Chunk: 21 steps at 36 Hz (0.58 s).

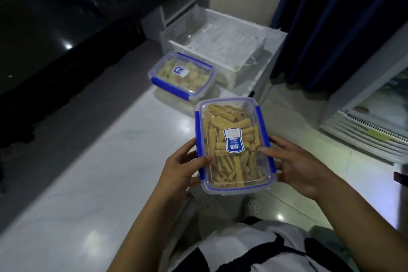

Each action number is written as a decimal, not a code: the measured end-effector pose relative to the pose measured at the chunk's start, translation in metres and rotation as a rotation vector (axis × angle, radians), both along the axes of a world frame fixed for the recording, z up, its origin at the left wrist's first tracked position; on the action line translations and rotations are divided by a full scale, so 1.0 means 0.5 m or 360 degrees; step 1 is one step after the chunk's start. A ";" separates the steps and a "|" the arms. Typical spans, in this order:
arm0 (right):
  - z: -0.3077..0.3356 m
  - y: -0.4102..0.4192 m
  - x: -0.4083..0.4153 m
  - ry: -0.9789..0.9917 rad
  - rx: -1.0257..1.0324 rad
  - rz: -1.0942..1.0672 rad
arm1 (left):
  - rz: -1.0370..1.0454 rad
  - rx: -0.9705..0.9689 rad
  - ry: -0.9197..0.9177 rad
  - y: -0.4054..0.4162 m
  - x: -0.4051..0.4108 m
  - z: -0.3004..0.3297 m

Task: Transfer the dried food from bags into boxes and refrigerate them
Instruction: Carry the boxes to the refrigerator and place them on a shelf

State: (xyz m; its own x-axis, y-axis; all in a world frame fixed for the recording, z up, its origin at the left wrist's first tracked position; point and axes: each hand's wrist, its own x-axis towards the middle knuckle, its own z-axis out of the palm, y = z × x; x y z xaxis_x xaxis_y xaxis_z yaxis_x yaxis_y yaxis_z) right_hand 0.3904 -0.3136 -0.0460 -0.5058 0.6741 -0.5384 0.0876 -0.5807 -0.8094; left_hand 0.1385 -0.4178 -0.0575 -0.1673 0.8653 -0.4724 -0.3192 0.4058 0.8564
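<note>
I hold a clear box with blue clips (pixel 234 146) above the floor, its lid on, filled with yellow-brown dried sticks. My left hand (pixel 183 168) grips its left side with the thumb on the lid. My right hand (pixel 295 168) grips its right side, thumb on the lid near the blue label. A second lidded box with blue clips (pixel 181 75), holding pale dried pieces, stands on the floor farther away.
A white plastic fridge drawer (pixel 223 51) sits on the floor behind the second box, lined with clear plastic. An open fridge (pixel 375 117) stands at the right with a vent grille at its base. A dark curtain (pixel 331 24) hangs behind; dark furniture fills the left.
</note>
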 end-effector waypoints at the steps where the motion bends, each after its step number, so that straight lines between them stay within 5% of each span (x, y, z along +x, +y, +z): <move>1: -0.001 0.023 0.028 0.0016 0.0000 -0.0022 | -0.0054 0.0001 0.0000 0.032 0.021 0.002; 21: -0.060 0.261 0.518 -0.0017 -0.0002 -0.1149 | -0.1103 -0.0064 0.0015 0.606 0.513 -0.023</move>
